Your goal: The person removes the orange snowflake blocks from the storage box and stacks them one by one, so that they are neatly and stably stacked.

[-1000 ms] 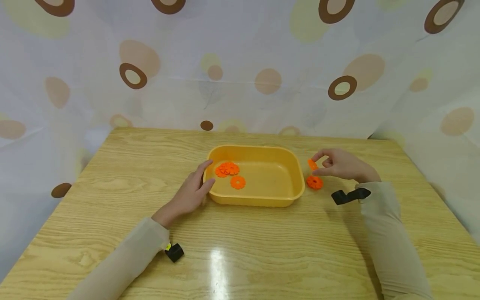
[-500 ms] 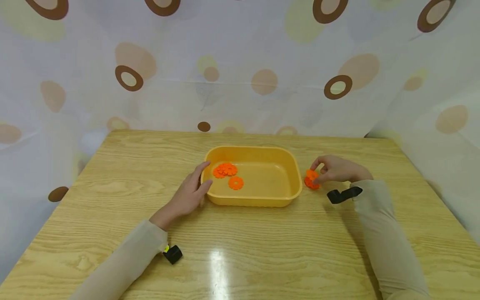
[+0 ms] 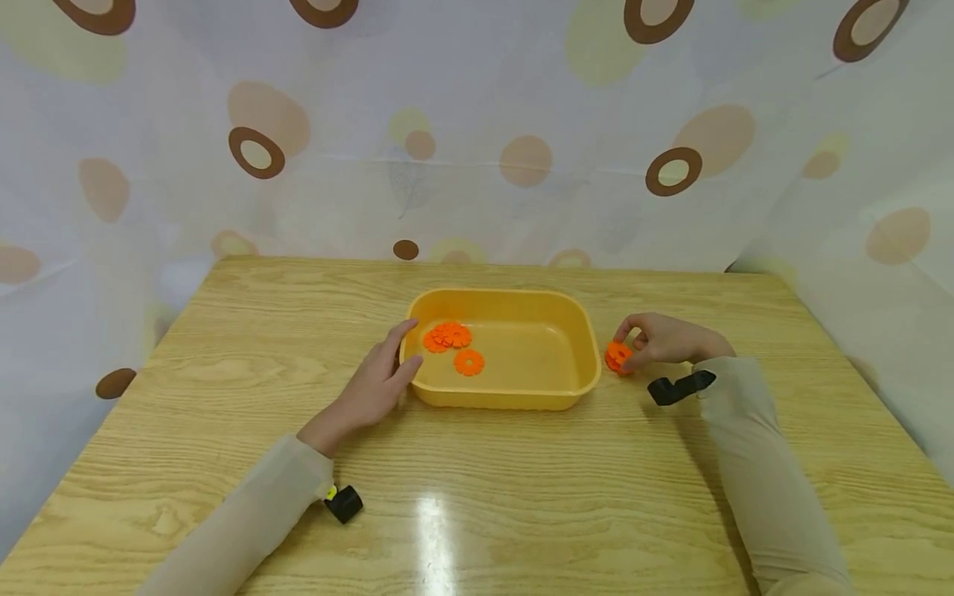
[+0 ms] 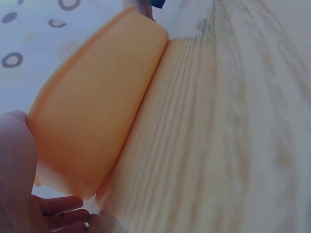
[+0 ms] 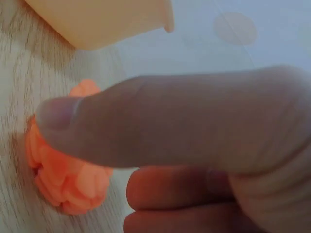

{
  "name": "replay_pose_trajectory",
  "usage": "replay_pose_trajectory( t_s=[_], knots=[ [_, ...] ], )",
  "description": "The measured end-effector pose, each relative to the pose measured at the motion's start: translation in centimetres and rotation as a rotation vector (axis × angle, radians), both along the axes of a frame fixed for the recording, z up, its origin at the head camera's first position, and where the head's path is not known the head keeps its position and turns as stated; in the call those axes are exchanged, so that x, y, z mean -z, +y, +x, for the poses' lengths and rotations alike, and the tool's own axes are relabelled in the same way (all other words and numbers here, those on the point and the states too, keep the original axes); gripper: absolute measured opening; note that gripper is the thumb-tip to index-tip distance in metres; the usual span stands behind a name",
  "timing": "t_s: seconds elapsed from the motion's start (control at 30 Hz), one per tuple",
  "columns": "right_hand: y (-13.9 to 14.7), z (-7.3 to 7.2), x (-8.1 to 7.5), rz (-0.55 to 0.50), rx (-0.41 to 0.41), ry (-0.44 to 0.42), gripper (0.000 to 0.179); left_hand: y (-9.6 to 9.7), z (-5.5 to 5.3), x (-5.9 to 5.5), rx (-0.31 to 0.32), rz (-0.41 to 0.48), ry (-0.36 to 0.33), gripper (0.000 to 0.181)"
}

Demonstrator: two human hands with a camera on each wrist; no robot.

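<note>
My left hand (image 3: 373, 387) holds the left end of a yellow plastic tub (image 3: 514, 399), thumb and index finger at its rim. In the left wrist view, the other fingers (image 4: 60, 206) lie by the tub's lower corner. To the right of the tub, my right hand (image 3: 671, 338) pinches an orange notched, flower-shaped disc (image 3: 619, 354) between thumb and index finger. That disc lies on top of others like it, in a small pile on the table. Up close in the right wrist view, the thumb (image 5: 121, 121) covers part of the orange pile (image 5: 73, 187).
Inside the tub, several overlapping orange discs (image 3: 450, 335) lie toward the left, with one separate disc (image 3: 469, 362) in front of them. The wooden table (image 3: 522, 497) meets a patterned cloth (image 3: 477, 99) at the back and sides. Each wrist wears a black camera (image 3: 344, 503).
My right hand has lowered its pinched disc from above the pile, and the disc has gone from tilted to lying flat on top. My left hand stays at the tub's left end.
</note>
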State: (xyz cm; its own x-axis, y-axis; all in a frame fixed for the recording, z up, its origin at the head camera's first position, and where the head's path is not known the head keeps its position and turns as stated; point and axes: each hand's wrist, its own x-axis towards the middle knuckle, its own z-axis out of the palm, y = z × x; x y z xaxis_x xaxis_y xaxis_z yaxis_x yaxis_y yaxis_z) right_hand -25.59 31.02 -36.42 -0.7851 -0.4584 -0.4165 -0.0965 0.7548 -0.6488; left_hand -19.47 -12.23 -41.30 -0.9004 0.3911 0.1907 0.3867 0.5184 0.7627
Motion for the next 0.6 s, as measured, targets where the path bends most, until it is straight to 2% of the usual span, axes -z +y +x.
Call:
replay_pose_trajectory(
  t_s=[0.23,0.43,0.6],
  knots=[
    [0.17,-0.06,0.15,-0.043,0.015,-0.024,0.047,-0.05,-0.03,-0.11,0.010,-0.003,-0.012,0.057],
    [0.32,-0.17,0.17,-0.041,-0.006,0.000,0.041,-0.11,-0.11,-0.05,0.025,0.009,0.000,0.056],
    [0.36,-0.19,0.30,-0.041,0.006,-0.009,0.040,-0.07,-0.07,0.02,0.023,0.008,0.003,0.056]
  ],
)
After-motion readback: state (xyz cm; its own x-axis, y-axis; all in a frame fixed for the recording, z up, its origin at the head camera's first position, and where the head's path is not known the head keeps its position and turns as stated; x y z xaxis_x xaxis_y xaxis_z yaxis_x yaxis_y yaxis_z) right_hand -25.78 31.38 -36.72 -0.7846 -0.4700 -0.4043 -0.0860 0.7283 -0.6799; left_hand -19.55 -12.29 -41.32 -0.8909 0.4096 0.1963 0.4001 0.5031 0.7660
